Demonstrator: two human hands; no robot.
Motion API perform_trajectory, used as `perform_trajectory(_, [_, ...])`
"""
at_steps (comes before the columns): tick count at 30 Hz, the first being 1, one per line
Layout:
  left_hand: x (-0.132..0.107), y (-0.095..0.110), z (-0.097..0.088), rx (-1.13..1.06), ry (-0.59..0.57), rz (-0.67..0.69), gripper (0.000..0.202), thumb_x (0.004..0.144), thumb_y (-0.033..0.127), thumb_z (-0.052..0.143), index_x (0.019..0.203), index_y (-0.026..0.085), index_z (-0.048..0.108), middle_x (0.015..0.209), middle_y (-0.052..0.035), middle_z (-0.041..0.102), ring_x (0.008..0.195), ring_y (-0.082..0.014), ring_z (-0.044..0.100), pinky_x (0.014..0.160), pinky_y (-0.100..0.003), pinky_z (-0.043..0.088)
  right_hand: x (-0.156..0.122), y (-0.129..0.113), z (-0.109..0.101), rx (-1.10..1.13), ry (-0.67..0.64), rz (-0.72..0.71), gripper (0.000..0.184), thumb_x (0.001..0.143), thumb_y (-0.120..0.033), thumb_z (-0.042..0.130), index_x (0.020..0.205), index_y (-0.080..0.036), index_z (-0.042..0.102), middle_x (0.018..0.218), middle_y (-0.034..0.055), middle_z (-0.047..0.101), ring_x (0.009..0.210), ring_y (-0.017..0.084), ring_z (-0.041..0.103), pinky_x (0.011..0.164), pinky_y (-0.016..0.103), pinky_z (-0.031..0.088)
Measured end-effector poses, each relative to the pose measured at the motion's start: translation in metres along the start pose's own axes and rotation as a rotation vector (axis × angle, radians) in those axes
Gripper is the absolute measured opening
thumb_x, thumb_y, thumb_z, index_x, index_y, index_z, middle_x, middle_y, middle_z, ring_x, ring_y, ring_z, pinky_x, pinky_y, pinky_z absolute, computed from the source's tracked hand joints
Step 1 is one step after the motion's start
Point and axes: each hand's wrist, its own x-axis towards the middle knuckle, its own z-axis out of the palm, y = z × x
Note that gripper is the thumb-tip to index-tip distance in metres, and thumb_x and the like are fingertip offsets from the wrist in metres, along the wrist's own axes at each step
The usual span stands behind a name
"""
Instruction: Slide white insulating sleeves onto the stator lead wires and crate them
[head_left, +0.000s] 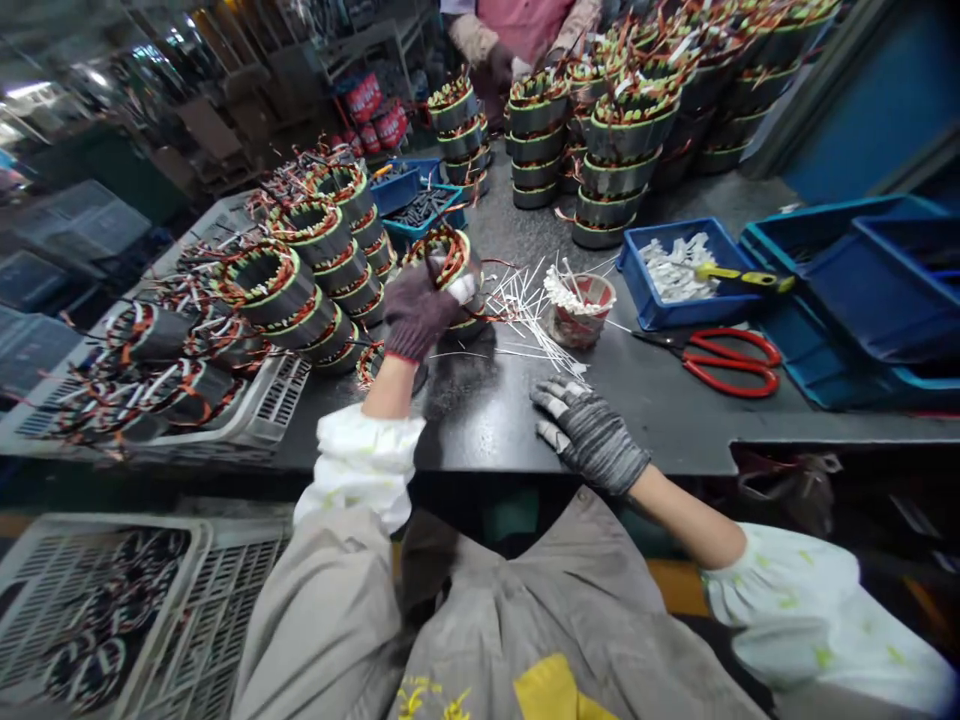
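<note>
My left hand (421, 308), in a dark purple glove with pale fingertips, is wrapped around a motor stator (456, 252) that stands on the black table. Copper-coloured windings and loose leads show at its top; the hand hides its near left side. A small wound ring lies partly behind my left wrist. My right hand (596, 435), in a grey striped glove, rests flat on the table near the front edge, fingers stretched out and holding nothing. Just beyond its fingertips are scattered white cable ties (536, 325) and a cup (583, 325) holding more ties.
Stacked stators (315, 245) and a white crate (281, 395) flank the left side. To the right are red-handled scissors (735, 362), a blue bin (660, 310) of white pieces, and a yellow-black tool (742, 277). A co-worker (517, 30) stands across the table by more stacks.
</note>
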Motion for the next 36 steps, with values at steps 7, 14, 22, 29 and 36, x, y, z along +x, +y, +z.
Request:
perform_trajectory(7, [-0.133,0.04,0.008,0.112,-0.33,0.192,0.044,0.09,0.065,0.065,0.099,0.024,0.079,0.089,-0.0082,0.078,0.095,-0.0299,0.072,0.095,-0.046,0.051,-0.002,-0.002,-0.016,-0.023,0.202,0.073,0.05,0.099,-0.044,0.058,0.144,-0.022,0.064,0.149,0.0167,0.062,0.144,0.038,0.052,0.12,0.063,0.042])
perform_trajectory(14, [-0.155,0.043,-0.02,0.034,-0.643,0.311,0.041,0.098,0.04,0.06,0.137,0.027,0.063,0.133,-0.0064,0.073,0.121,-0.0273,0.067,0.106,-0.046,0.051,0.007,-0.009,-0.011,0.506,0.329,0.104,0.04,0.099,-0.06,0.059,0.095,-0.026,0.079,0.112,0.0086,0.079,0.115,0.028,0.071,0.109,0.053,0.054])
perform_trajectory(22, [-0.091,0.079,0.02,0.473,-0.484,0.318,0.048,0.096,0.03,0.069,0.143,0.019,0.061,0.128,-0.0155,0.073,0.129,-0.0397,0.062,0.114,-0.068,0.039,0.009,-0.019,-0.007,1.002,0.428,0.51,0.048,0.092,-0.068,0.065,0.084,-0.022,0.074,0.079,0.0035,0.076,0.07,0.018,0.073,0.066,0.032,0.063])
perform_trajectory(29, [-0.072,0.038,0.002,0.433,-0.106,0.148,0.052,0.1,0.031,0.062,0.15,0.021,0.05,0.141,-0.0129,0.065,0.141,-0.0355,0.055,0.124,-0.065,0.035,-0.005,-0.016,-0.014,0.919,0.336,0.551,0.044,0.099,-0.061,0.058,0.104,-0.022,0.076,0.084,0.0043,0.074,0.07,0.017,0.069,0.07,0.034,0.061])
perform_trajectory(36, [-0.139,0.022,-0.039,0.141,-0.368,0.433,0.062,0.093,0.033,0.061,0.153,0.022,0.05,0.146,-0.0099,0.064,0.142,-0.0292,0.056,0.126,-0.054,0.04,0.0,0.003,-0.032,0.18,0.503,0.074,0.048,0.093,-0.053,0.07,0.131,-0.024,0.07,0.148,0.0144,0.062,0.137,0.035,0.06,0.118,0.056,0.047])
